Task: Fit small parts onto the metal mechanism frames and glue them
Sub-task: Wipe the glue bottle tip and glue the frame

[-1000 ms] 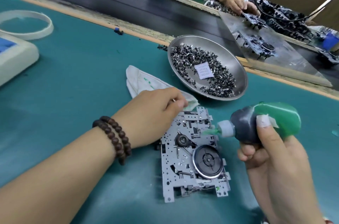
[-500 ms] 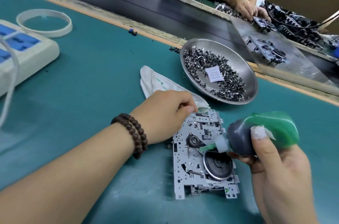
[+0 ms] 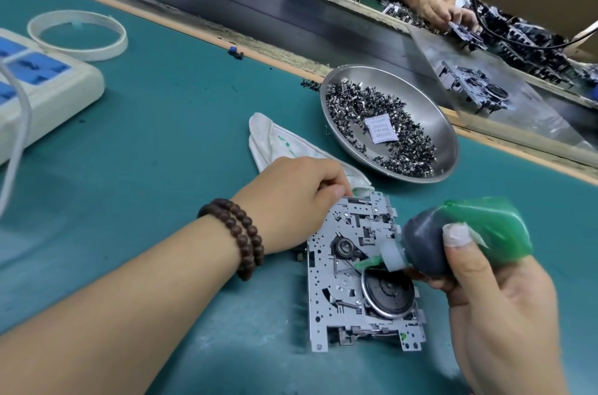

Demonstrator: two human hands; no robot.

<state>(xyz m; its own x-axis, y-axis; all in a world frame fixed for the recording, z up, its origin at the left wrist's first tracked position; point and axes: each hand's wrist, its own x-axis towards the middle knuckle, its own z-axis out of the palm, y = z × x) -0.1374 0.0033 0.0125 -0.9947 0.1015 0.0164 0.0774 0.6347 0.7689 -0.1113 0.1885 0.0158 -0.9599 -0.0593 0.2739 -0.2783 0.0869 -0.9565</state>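
**Gluing step under way on the frame**

The metal mechanism frame (image 3: 356,268) is lying flat on the teal bench (image 3: 161,136), lower centre of the frame, and you are working on its middle. The glue bottle (image 3: 453,236) is tilting down from the right, its green nozzle tip (image 3: 364,263) sitting just above the plate, beside the small round hub (image 3: 344,246) and above the large dark wheel (image 3: 388,292). Judging from this, you are dispensing glue, and the next move is calling for a light squeeze and a clean lift so no string trails across the wheel.

Your right hand (image 3: 498,297) is wrapping the bottle, fingers curled close round its dark body, thumb pressing its side. Your left hand (image 3: 291,203) is steadying the frame's upper left corner, fingers curled in and fingertips pinching its edge; whether it is also holding a small part, I cannot tell.

Behind the frame a white cloth (image 3: 275,142) is lying, and beyond it, right of centre, the steel dish (image 3: 437,110) of small parts (image 3: 356,103).
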